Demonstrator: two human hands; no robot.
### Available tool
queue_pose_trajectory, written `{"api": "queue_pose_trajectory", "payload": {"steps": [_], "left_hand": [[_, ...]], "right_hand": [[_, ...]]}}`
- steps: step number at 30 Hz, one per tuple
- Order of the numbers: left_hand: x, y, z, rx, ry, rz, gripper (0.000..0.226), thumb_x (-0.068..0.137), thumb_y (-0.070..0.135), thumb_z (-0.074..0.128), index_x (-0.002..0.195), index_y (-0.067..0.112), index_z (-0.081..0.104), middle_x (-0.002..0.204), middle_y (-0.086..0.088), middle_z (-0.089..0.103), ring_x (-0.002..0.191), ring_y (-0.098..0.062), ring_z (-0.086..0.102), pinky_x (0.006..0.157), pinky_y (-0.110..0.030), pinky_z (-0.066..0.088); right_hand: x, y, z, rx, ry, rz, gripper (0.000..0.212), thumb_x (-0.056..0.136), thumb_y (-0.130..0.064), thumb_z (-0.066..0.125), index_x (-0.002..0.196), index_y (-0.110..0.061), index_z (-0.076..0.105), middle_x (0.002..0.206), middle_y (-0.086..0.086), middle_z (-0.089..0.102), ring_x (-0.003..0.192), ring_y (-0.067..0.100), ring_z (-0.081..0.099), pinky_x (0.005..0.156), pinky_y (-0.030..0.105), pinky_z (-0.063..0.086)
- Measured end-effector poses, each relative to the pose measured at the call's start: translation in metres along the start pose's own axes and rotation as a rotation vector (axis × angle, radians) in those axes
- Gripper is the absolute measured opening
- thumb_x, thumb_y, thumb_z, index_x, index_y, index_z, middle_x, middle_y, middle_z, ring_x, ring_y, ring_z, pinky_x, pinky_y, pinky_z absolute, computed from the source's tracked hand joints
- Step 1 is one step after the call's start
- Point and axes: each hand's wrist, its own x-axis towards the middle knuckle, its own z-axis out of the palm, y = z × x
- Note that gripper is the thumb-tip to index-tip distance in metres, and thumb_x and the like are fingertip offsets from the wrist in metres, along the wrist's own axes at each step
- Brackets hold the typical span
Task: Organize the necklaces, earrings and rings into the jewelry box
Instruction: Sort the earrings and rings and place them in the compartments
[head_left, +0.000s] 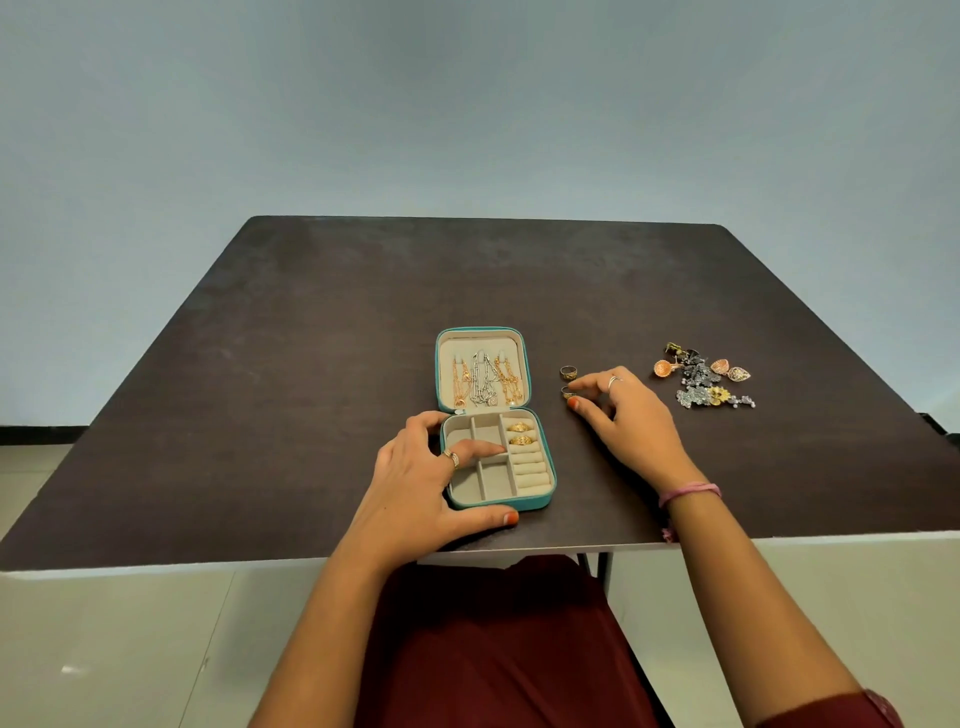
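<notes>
A teal jewelry box (545, 501) lies open on the dark table, its lid tipped back. Gold and silver necklaces (483, 382) hang inside the lid. Two gold rings (520, 434) sit in the top ring rolls on the box's right side. My left hand (431, 483) rests on the box, thumb along its front edge and a finger lying across the compartments. My right hand (631, 421) reaches to a ring (567, 392) on the table, thumb and forefinger pinching it. A second loose ring (569, 371) lies just beyond. A heap of earrings (704, 382) sits further right.
The table (311, 364) is dark brown, with its near edge just below my hands and a pale wall behind it. The box's grey compartments (496, 478) on the left hold nothing. A pink band circles my right wrist.
</notes>
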Motion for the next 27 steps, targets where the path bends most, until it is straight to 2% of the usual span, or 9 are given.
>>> {"api": "queue_pose_trajectory", "payload": {"steps": [3,7,10,13,16,22,27], "left_hand": [[0.001,-0.001,0.001,-0.004,0.009,-0.005,0.079,0.053,0.090,0.040,0.126,0.059,0.040,0.145,0.011,0.011,0.131,-0.013,0.014,0.114,-0.038,0.016],[0.001,-0.002,0.002,-0.004,0.019,-0.002,0.078,0.053,0.090,0.039,0.126,0.060,0.040,0.144,0.012,0.010,0.129,-0.009,0.013,0.114,-0.037,0.016],[0.001,-0.002,0.003,-0.006,0.020,0.000,0.078,0.054,0.089,0.039,0.126,0.060,0.040,0.145,0.010,0.011,0.131,-0.012,0.013,0.114,-0.038,0.016],[0.001,-0.003,0.002,-0.006,0.019,0.004,0.079,0.054,0.089,0.040,0.127,0.058,0.041,0.145,0.009,0.011,0.130,-0.011,0.013,0.114,-0.039,0.016],[0.002,-0.002,0.002,0.013,-0.001,0.004,0.073,0.062,0.086,0.053,0.128,0.057,0.040,0.145,0.011,0.010,0.130,-0.010,0.012,0.114,-0.037,0.015],[0.002,-0.001,0.001,0.019,-0.001,0.006,0.073,0.062,0.082,0.051,0.129,0.056,0.040,0.145,0.009,0.010,0.133,-0.015,0.013,0.114,-0.038,0.015],[0.002,-0.003,0.003,0.019,0.013,0.012,0.081,0.054,0.090,0.037,0.129,0.058,0.038,0.144,0.010,0.011,0.129,-0.009,0.012,0.113,-0.037,0.017]], "right_hand": [[0.001,-0.003,0.001,-0.021,0.009,0.031,0.014,0.093,-0.033,0.056,0.103,-0.029,0.065,0.097,-0.012,0.051,0.077,0.004,0.049,0.070,0.023,0.035],[0.002,-0.007,-0.001,0.020,-0.026,0.078,0.011,0.093,-0.031,0.057,0.098,-0.027,0.066,0.097,-0.011,0.052,0.084,0.006,0.050,0.074,0.025,0.035],[0.000,-0.012,-0.007,0.179,-0.107,0.133,0.010,0.092,-0.028,0.060,0.097,-0.025,0.068,0.100,-0.006,0.060,0.090,0.010,0.055,0.077,0.025,0.040],[-0.007,-0.021,-0.017,0.381,-0.223,0.205,0.009,0.091,-0.025,0.061,0.095,-0.025,0.070,0.097,-0.006,0.067,0.087,0.010,0.057,0.074,0.022,0.044],[-0.014,-0.032,-0.028,0.530,-0.363,0.253,0.011,0.091,-0.020,0.060,0.095,-0.023,0.070,0.099,-0.004,0.068,0.092,0.009,0.056,0.079,0.022,0.043],[-0.019,-0.048,-0.037,0.599,-0.520,0.219,0.013,0.091,-0.018,0.060,0.092,-0.024,0.071,0.099,-0.009,0.072,0.102,0.005,0.061,0.092,0.025,0.043],[-0.014,-0.055,-0.034,0.485,-0.618,0.244,0.013,0.091,-0.019,0.061,0.098,-0.019,0.072,0.104,-0.005,0.072,0.108,0.012,0.061,0.102,0.034,0.043]]}}
